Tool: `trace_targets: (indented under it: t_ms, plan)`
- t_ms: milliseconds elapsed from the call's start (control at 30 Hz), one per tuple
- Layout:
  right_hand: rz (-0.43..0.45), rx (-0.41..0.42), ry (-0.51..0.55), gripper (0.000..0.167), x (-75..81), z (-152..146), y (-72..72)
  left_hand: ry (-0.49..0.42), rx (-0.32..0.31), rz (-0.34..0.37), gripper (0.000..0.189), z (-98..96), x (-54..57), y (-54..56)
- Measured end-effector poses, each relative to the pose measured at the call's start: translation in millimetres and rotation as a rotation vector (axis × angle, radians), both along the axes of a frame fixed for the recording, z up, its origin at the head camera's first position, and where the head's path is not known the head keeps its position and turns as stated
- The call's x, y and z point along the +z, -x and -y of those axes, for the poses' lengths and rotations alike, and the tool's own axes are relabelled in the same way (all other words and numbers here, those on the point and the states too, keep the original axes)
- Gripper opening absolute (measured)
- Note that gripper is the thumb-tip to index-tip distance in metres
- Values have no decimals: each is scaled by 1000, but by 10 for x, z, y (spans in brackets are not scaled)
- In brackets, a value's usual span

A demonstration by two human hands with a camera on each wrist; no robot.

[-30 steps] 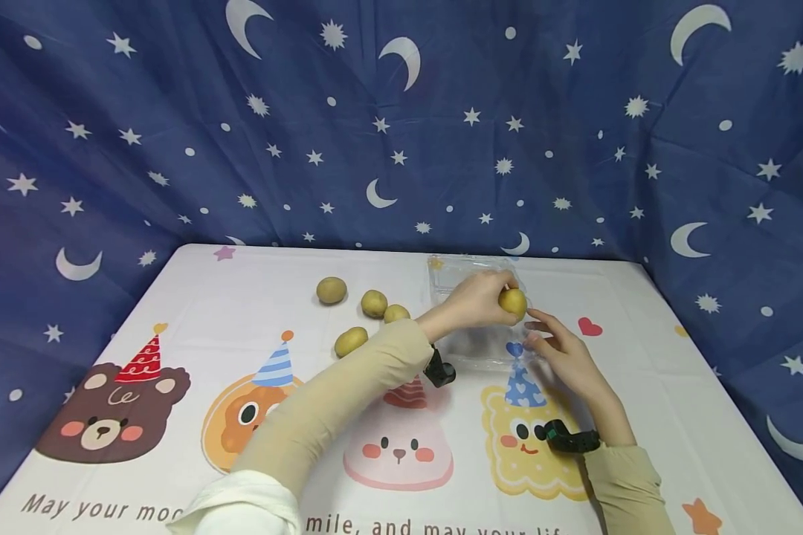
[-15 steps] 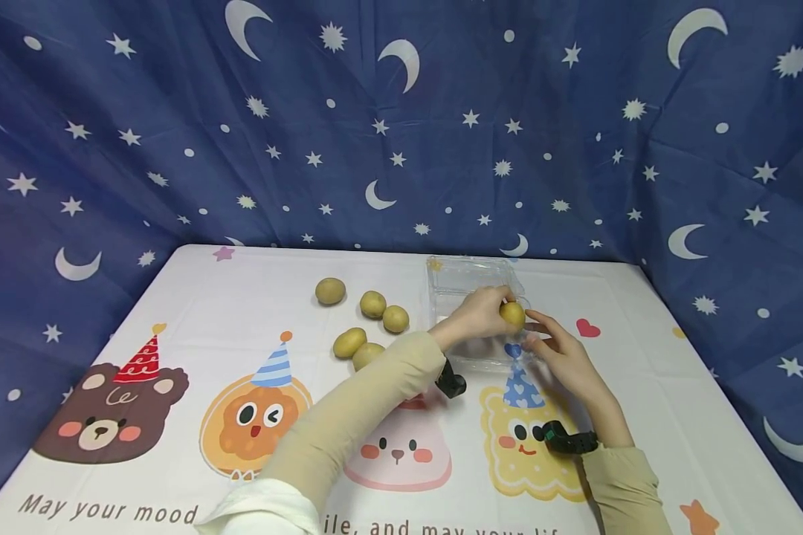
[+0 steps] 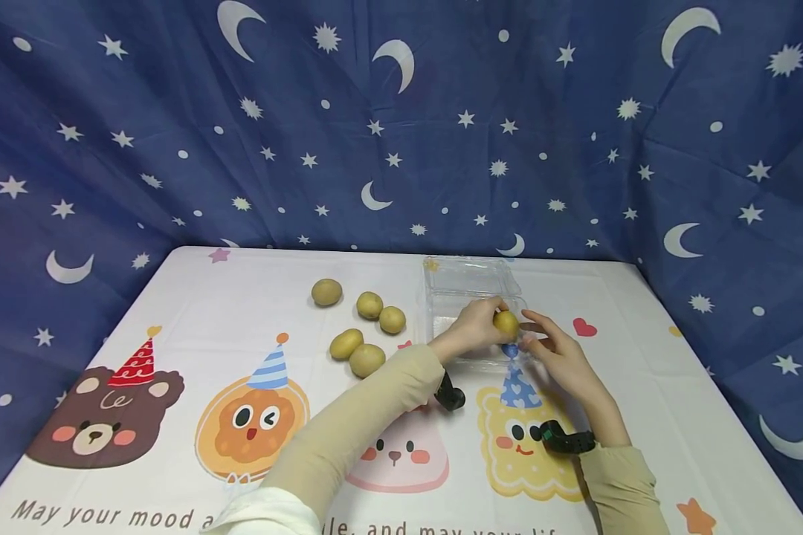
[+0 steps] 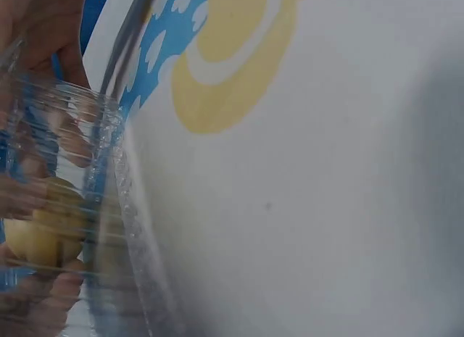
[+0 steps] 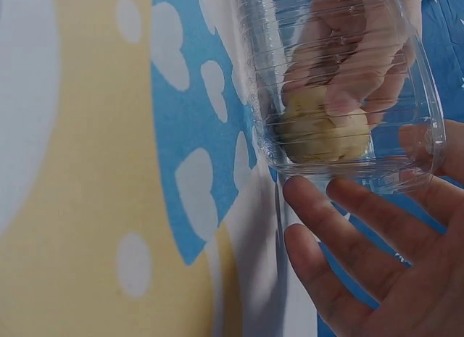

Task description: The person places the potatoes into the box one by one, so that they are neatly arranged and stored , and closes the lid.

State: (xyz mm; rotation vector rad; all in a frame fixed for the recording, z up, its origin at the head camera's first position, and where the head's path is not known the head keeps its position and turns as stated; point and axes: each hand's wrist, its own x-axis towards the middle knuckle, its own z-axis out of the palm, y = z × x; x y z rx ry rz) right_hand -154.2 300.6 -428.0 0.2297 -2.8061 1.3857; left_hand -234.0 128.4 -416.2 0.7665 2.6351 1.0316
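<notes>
My left hand [image 3: 473, 325] grips a yellow-brown potato [image 3: 506, 325] over the right part of a clear plastic clamshell box [image 3: 471, 276]. Through the ribbed wall in the right wrist view, the potato [image 5: 326, 138] sits low in the box, the left fingers around it. The left wrist view also shows that potato [image 4: 47, 239] behind the plastic. My right hand [image 3: 562, 355] stands at the box's right side, fingers extended and spread. Its fingertips [image 5: 301, 196] lie right at the wall. The lid half is folded back, away from me.
Several loose potatoes [image 3: 368, 360] lie on the table left of the box, one potato [image 3: 326, 292] farthest left. The white tablecloth [image 3: 254, 290] carries printed cartoon figures. A blue star-patterned curtain [image 3: 294, 89] hangs behind the table's far edge.
My left hand has come down and slightly toward me with the potato, into the box. The right hand has stayed by the box's side. More of the loose potatoes show past the left sleeve.
</notes>
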Motion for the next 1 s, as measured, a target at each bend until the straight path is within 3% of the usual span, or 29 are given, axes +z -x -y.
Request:
trace_targets:
  t_ms: [600,800,1000]
  plan:
    - [18,9,5,51,17,39,-28,42,97,-29,48,128,12,-50]
    - [23,-1,-6,51,22,30,-30,-5,101,-58,45,176,-23,-11]
    - [32,-16,-19,52,40,28,-28,2,85,-44,42,236,52,-20]
